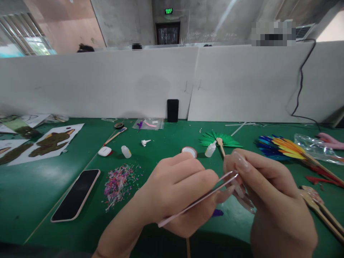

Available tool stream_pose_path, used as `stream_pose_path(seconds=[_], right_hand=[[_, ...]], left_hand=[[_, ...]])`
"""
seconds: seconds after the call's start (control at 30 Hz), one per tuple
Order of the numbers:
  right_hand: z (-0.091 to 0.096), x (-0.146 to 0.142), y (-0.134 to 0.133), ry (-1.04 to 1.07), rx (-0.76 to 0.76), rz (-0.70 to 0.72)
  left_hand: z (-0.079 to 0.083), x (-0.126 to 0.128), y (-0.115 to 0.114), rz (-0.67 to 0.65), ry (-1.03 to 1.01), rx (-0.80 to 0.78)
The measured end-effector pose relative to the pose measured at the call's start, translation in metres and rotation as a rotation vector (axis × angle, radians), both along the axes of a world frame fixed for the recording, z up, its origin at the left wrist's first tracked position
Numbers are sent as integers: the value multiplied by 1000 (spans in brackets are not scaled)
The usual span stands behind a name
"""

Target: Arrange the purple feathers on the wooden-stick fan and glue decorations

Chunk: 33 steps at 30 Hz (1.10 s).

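In the head view, gripping the pinkish tweezers [196, 201] in the left hand [185, 184], with fingers curled around them and tips slanting up to the right. Bringing those tips close against the fingertips of the right hand [268, 190], above the green table [34, 193]. Curling the right hand too, with thumb and forefinger drawn together; too covered and small there to tell whether pinching anything.

Beneath the hands, showing a purple scrap [217, 213] and, at the lower edge, part of a thin stick [188, 246]. Just beyond, standing near one another: a round white lid [189, 152] with a reddish rim, a small nozzled bottle [210, 149] and a green fan-shaped piece [232, 142] on a wooden handle.

To the right, lying flat: a blue and yellow feathery piece [290, 147], with a pair of wooden sticks [319, 209] nearer the front. To the left, spread out: a loose heap of coloured bits [118, 186], perhaps sequins or flakes, beside a phone [76, 195], with a white bottle [126, 152] behind, tilted. Farther back, leaning upright against the white partition [107, 86]: a black slab [172, 110].
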State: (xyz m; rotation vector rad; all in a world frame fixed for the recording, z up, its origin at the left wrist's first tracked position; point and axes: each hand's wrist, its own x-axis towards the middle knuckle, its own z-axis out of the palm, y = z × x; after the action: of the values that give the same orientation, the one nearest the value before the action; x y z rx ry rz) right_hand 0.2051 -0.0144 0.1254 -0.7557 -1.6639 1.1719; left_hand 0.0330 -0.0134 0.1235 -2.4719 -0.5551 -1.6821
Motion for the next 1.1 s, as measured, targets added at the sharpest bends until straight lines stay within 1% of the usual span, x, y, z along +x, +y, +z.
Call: stream_pose_path(seconds=[0.23,0.33,0.47,0.53,0.57,0.6,0.63,0.67,0.73,0.83,0.93,1.03,1.1], right_hand=[[1,0,-1,-49,-6,21],[1,2,0,-28,-41,36],[0,2,1,-3,-115,67],[-2,-2,-2,25,-155,79],[-2,-5,-4,59,-166,44],[-3,-9,-8,114,-165,-28],[-4,-14,-11,192,-153,-162],[-5,-18,-14,250,-145,-251],[-6,-24,-18,310,-141,-323],[-6,-27,-19,326,-145,-315],[-5,-24,-17,310,-188,-284],[-4,-18,-13,269,-243,-186],[-5,-12,-11,222,-251,-91]], left_hand=[[0,-2,2,-29,15,-9],[0,-3,3,-45,27,4],[1,-4,1,-61,23,-50],[2,-4,0,-97,21,-76],[2,-4,0,-118,17,-84],[3,-4,0,-135,18,-96],[3,-4,0,-144,16,-113],[3,-4,0,-150,11,-128],[3,-4,0,-154,-2,-149],[3,-4,0,-152,2,-137],[3,-4,0,-135,14,-109],[3,-4,-1,-94,12,-62],[3,-3,-1,-73,22,-31]])
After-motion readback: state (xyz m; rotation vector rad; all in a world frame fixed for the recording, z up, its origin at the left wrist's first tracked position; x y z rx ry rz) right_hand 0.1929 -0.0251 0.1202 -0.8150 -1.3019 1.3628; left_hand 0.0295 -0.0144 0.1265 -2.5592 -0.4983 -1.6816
